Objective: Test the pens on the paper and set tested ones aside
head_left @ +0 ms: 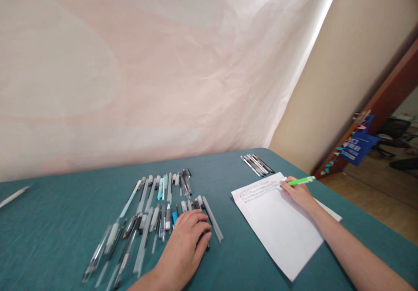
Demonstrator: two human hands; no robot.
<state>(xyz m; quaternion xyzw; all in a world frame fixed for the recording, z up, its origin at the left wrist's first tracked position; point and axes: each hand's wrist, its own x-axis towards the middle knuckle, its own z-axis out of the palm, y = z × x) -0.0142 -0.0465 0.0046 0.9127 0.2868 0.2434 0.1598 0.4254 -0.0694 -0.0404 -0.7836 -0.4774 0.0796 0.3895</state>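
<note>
Pinching 1 green pen, my right hand rests on 1 partly written paper. My left hand, fingers loosely bent, covers some of 20-plus loose pens; 1 pen row, about 8, lies beyond. Green tablecloth, pale backdrop. Left grip hidden, cannot tell; handwriting illegible.

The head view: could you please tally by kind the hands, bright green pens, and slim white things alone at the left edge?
Hands: 2 (left hand, right hand)
Bright green pen: 1
Slim white thing: 1
Total: 4
Not counted: grouped pens, too overlapped and blurred.
</note>
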